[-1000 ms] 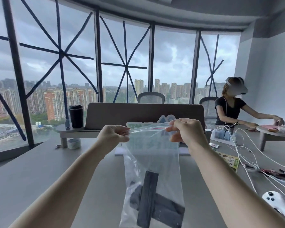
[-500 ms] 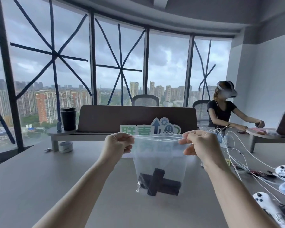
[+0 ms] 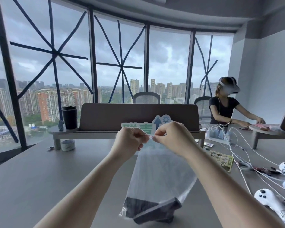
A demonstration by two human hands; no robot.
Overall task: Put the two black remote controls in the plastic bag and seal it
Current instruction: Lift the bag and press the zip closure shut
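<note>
A clear plastic bag (image 3: 158, 175) hangs in front of me over the grey table (image 3: 39, 178). Two black remote controls (image 3: 153, 209) lie crossed at its bottom, resting near the table. My left hand (image 3: 128, 142) and my right hand (image 3: 173, 139) pinch the bag's top edge close together at its middle, fingertips almost touching. The zip strip shows as a thin reddish line between my fingers. Whether the strip is closed along its length is hidden by my hands.
A brown desk divider (image 3: 138, 116) with a green-and-blue sign (image 3: 148, 125) stands behind the bag. A black tumbler (image 3: 69, 116) and tape roll (image 3: 67, 145) sit left. White cables (image 3: 237, 150), white controllers (image 3: 270, 203) and a leaflet (image 3: 222, 159) lie right. A person (image 3: 225, 106) wearing a headset sits far right.
My hands have come together from the bag's two top corners to its middle. The bag has dropped lower and the remotes now sit close to the table.
</note>
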